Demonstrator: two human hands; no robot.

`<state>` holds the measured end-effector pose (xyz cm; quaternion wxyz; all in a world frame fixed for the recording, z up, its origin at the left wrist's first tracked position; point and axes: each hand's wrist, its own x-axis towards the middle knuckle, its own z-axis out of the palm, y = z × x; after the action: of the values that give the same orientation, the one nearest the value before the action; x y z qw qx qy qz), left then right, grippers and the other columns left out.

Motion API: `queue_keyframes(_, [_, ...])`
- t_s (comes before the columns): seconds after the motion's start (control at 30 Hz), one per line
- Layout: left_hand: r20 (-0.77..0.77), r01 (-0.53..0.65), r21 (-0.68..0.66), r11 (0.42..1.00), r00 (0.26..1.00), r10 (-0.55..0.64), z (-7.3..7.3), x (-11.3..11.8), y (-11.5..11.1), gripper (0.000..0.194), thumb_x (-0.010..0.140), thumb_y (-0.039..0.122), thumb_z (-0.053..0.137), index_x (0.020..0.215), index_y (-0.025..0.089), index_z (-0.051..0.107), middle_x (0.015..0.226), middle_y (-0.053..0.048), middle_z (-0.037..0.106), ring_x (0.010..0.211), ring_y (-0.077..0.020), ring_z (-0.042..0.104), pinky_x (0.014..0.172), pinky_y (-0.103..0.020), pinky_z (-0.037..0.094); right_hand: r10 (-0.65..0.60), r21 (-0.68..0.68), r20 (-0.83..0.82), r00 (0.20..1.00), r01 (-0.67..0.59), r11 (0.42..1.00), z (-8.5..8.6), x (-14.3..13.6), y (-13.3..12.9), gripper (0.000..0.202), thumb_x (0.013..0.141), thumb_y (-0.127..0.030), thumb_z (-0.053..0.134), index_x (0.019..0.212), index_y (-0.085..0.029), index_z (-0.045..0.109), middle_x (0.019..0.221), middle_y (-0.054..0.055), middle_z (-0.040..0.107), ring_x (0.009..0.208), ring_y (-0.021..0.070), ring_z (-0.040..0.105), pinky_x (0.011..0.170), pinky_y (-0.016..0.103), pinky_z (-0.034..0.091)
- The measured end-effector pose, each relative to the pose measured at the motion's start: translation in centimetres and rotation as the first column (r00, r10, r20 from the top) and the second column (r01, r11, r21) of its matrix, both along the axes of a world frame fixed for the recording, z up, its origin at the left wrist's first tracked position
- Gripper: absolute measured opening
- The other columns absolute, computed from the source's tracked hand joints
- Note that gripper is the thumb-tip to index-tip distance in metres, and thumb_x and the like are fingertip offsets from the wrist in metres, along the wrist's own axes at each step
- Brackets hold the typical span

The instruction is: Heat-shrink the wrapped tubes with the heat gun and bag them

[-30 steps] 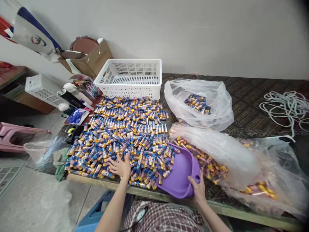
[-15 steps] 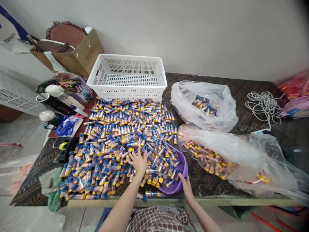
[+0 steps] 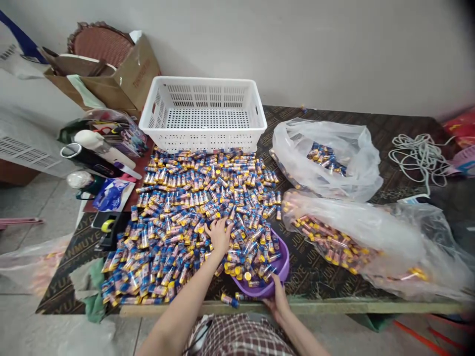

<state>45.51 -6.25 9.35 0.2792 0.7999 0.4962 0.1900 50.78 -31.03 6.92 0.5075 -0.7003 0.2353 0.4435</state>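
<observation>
A large spread of small clear tubes with blue and yellow caps (image 3: 166,232) covers the left and middle of the table. My left hand (image 3: 219,236) lies on the pile, its fingers apart and touching tubes just left of the purple basket. The purple basket (image 3: 285,262) is tilted at the front edge, heaped with tubes. On its lower right rim my right hand (image 3: 276,299) is gripping, thumb on the rim and fingers underneath.
Behind the pile stands a white crate (image 3: 204,138). To the right lie an open plastic bag (image 3: 356,173) of tubes, a second long bag (image 3: 389,242) and a coiled cord (image 3: 419,158). Bottles (image 3: 92,160) and a paper bag (image 3: 137,74) are at the left.
More tubes lie in the purple basket, hiding more of its inside. My left hand has moved slightly up the pile. My right hand has shifted down and left under the rim. The view has shifted slightly.
</observation>
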Motion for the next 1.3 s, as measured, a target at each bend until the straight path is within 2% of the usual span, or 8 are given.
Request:
queue_keyframes(0.13, [0.287,-0.143,-0.266,0.953,0.932,0.22,2.1,-0.1,1.4,0.031,0.082,0.044,0.042,0.08,0.019,0.061,0.091,-0.007,0.063,0.102,-0.0243,0.049,0.1,-0.046,0.023,0.138,-0.106,0.091,0.986,-0.128,0.986,2.2,1.3,-1.0,0.089,0.063,-0.066,0.054,0.137,-0.03,0.02,0.138,0.009,0.037,0.119,0.0303,0.043,0.09,0.046,0.04])
queue_keyframes(0.27, [0.527,0.078,-0.779,0.623,0.621,0.58,5.5,-0.4,1.8,0.033,0.076,0.049,0.045,0.079,0.017,0.055,0.079,-0.006,0.062,0.08,-0.0198,0.058,0.077,-0.035,0.045,0.39,-0.326,0.591,0.707,-0.233,0.916,4.3,4.8,-0.3,0.091,0.068,-0.063,0.053,0.141,-0.026,0.013,0.145,0.011,0.021,0.131,0.0298,0.023,0.104,0.046,0.021])
queue_keyframes(0.37, [0.54,0.412,-0.831,0.373,0.443,0.715,8.1,-0.6,1.0,0.029,0.077,0.044,0.045,0.087,0.017,0.052,0.078,-0.006,0.062,0.076,-0.0188,0.06,0.068,-0.033,0.048,0.517,-0.39,0.713,0.474,-0.345,0.854,4.6,7.0,1.9,0.078,0.074,-0.061,0.046,0.138,-0.023,0.024,0.142,0.014,0.026,0.13,0.032,0.021,0.102,0.052,0.018])
queue_keyframes(0.53, [0.508,0.53,-0.811,0.25,0.425,0.749,11.2,-0.8,-0.8,0.029,0.079,0.045,0.049,0.093,0.019,0.051,0.055,0.004,0.048,0.045,-0.0069,0.046,0.042,-0.016,0.036,0.693,-0.542,0.683,0.232,-0.475,0.693,2.7,9.4,4.4,0.069,0.075,-0.059,0.043,0.134,-0.024,0.034,0.142,0.017,0.024,0.128,0.0358,0.024,0.094,0.058,0.023])
queue_keyframes(0.7, [0.536,0.45,-0.833,0.322,0.512,0.671,11.3,-1.4,-2.2,0.039,0.078,0.057,0.045,0.078,0.019,0.048,0.042,0.011,0.023,0.031,-0.0029,0.016,0.031,-0.014,0.012,0.712,-0.492,0.593,0.375,-0.532,0.689,0.4,11.0,4.0,0.059,0.078,-0.048,0.042,0.132,-0.023,0.041,0.119,0.016,0.052,0.108,0.0338,0.049,0.089,0.052,0.033])
queue_keyframes(0.97, [0.239,0.086,-0.456,0.886,0.971,0.028,6.2,-0.9,-7.7,0.033,0.085,0.048,0.034,0.089,0.02,0.051,0.054,0.005,0.044,0.048,-0.0111,0.044,0.052,-0.023,0.035,0.644,-0.488,0.534,0.548,-0.422,0.764,-0.2,9.0,1.7,0.048,0.085,-0.038,0.028,0.126,-0.023,0.047,0.083,0.014,0.065,0.086,0.0309,0.061,0.083,0.05,0.038])
queue_keyframes(1.1, [-0.122,0.306,-0.199,0.931,0.935,-0.334,5.3,0.6,-10.5,0.035,0.087,0.03,0.036,0.12,0.022,0.044,0.094,-0.006,0.056,0.088,-0.0191,0.053,0.077,-0.032,0.038,0.623,-0.421,0.544,0.563,-0.459,0.782,-0.7,9.2,0.9,0.051,0.085,-0.039,0.029,0.13,-0.021,0.042,0.107,0.014,0.061,0.101,0.0292,0.057,0.089,0.046,0.036])
queue_keyframes(1.3, [-0.292,0.393,-0.145,0.908,0.86,-0.419,4.7,-5.5,-12.2,0.027,0.087,0.031,0.035,0.086,0.02,0.06,0.086,-0.006,0.058,0.086,-0.0187,0.052,0.079,-0.03,0.037,0.575,-0.264,0.555,0.601,-0.529,0.807,-1.2,10.6,-0.9,0.066,0.077,-0.053,0.042,0.132,-0.016,0.039,0.133,0.01,0.045,0.121,0.0242,0.041,0.101,0.035,0.029])
